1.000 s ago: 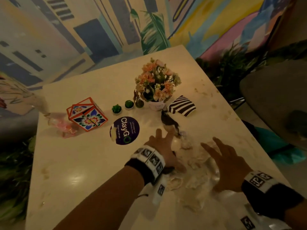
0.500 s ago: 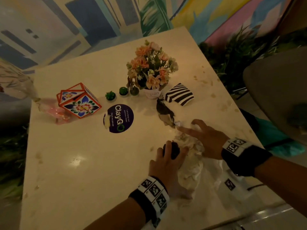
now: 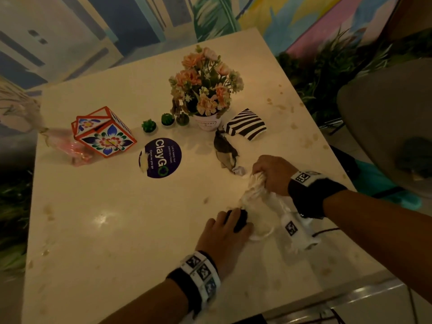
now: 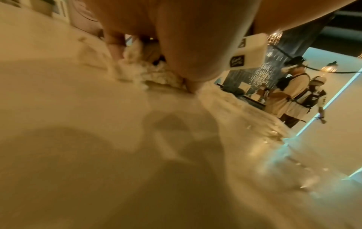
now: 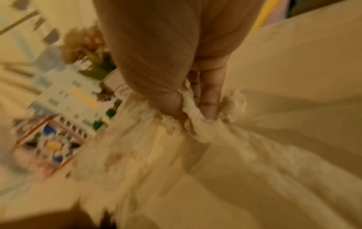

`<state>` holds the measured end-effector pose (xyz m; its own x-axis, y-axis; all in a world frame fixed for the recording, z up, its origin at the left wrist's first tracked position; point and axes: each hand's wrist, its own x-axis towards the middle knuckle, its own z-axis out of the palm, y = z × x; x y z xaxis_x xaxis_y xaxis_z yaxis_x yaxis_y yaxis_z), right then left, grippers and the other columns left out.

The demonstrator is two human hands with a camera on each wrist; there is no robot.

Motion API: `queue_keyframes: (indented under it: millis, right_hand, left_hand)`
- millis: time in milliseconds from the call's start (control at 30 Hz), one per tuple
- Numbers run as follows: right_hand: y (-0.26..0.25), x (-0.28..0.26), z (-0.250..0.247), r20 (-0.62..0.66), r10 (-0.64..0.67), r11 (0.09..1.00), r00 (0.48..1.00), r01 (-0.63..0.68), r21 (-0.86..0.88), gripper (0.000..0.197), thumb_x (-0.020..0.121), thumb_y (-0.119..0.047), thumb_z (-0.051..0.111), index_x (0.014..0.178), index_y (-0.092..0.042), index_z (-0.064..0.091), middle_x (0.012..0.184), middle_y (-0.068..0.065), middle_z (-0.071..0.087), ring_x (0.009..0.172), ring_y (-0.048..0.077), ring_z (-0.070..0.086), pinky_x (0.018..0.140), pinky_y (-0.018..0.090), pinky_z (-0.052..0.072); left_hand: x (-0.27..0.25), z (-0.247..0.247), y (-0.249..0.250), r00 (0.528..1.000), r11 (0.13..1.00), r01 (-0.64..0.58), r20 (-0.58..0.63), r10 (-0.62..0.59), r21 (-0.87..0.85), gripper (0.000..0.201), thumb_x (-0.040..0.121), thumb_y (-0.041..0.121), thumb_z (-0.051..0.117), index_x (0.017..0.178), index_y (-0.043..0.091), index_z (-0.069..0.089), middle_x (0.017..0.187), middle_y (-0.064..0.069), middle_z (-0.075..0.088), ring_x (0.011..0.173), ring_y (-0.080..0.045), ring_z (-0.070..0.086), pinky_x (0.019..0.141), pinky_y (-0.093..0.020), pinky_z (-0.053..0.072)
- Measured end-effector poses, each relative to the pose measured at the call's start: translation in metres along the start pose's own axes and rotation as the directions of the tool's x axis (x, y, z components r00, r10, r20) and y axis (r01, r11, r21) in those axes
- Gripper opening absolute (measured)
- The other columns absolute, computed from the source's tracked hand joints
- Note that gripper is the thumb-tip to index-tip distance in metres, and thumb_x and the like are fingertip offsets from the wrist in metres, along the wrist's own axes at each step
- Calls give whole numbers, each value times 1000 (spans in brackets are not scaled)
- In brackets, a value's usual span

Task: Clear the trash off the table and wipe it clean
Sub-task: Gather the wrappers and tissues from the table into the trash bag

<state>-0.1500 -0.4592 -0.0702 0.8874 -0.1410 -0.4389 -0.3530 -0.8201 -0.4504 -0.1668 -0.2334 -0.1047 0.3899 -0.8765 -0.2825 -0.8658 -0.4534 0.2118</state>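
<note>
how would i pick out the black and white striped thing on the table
Find the flower pot near the middle of the table. The striped packet lies flat just right of it, above the dark wrapper. It alone has bold black and white stripes.

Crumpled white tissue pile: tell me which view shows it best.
The head view: the crumpled white tissue pile lies whole between both hands, the right hand bunching its far end. The right wrist view shows only blurred folds at the fingers; the left wrist view shows a low strip under the fingers.
</note>
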Motion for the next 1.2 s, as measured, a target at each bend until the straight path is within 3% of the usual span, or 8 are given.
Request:
queue_keyframes:
  millis: [133, 300, 433, 600, 767, 867, 1000, 1200]
  right_hand:
    - [6, -2, -14, -175, 184, 962, 967, -141, 234, 31, 76, 6, 59, 103, -6, 70, 109, 14, 67, 104, 29, 60, 88, 28, 46]
    - [11, 3, -42, -370, 285, 894, 884, -106, 435, 40, 69, 1, 72, 108, -7, 69, 107, 13, 68, 102, 25, 61, 87, 23, 42]
    - [5, 9, -65, -487, 357, 785, 797, 27, 619, 35, 68, 6, 73, 102, -3, 68, 91, 7, 62, 89, 17, 55, 81, 24, 43]
    - [6, 12, -60, -458, 358, 817, 813, -35, 576, 36, 65, 3, 76, 99, -8, 69, 89, 5, 62, 89, 21, 58, 82, 28, 45]
    - [16, 7, -26, -256, 311, 925, 915, -229, 303, 50, 67, -11, 81, 114, -9, 64, 124, 12, 58, 116, 30, 53, 97, 30, 40]
    - [21, 6, -10, -148, 223, 975, 964, -223, 16, 48, 68, -19, 81, 114, -16, 67, 142, 9, 44, 127, 32, 44, 109, 36, 35]
    - [24, 11, 0, -233, 166, 986, 958, -167, 14, 29, 76, -11, 71, 105, -11, 70, 124, 12, 55, 113, 32, 53, 97, 31, 40]
    - [19, 30, -15, -387, 213, 970, 897, -145, 197, 26, 79, -3, 63, 105, -3, 66, 120, 14, 57, 109, 31, 55, 85, 22, 38]
  left_hand:
    - [15, -2, -33, 995, 981, 13, -94, -32, -192, 21, 86, 10, 63, 101, 16, 49, 107, -6, 46, 80, -29, 45, 67, -41, 45]
    - [36, -27, -54, 901, 800, 195, -219, -375, -567, 15, 84, -3, 52, 88, 11, 53, 93, -4, 48, 75, -22, 44, 68, -30, 35]
    - [64, -58, -60, 827, 726, 247, -251, -503, -642, 36, 88, -3, 50, 117, 19, 53, 110, -6, 51, 90, -19, 53, 77, -24, 38]
    - [104, -81, -69, 875, 796, 240, -231, -425, -556, 61, 86, -7, 45, 138, 24, 46, 124, -11, 42, 103, -30, 53, 92, -37, 47]
    - [130, -72, -71, 926, 850, 368, 64, -373, -377, 54, 89, 31, 52, 140, 35, 37, 147, -8, 17, 126, -35, 37, 107, -46, 37]
    - [128, -68, -68, 931, 897, 357, 181, -318, -261, 96, 64, 67, 68, 143, 37, 22, 151, -3, 4, 133, -39, 20, 107, -53, 34]
    - [111, -60, -65, 952, 961, 249, 211, -221, -118, 133, 35, 85, 68, 145, 38, 10, 153, -1, 2, 137, -38, 14, 109, -56, 31]
    - [95, -42, -67, 995, 986, 98, 16, -97, -137, 77, 66, 63, 70, 128, 30, 39, 133, -7, 29, 113, -30, 40, 94, -45, 45]
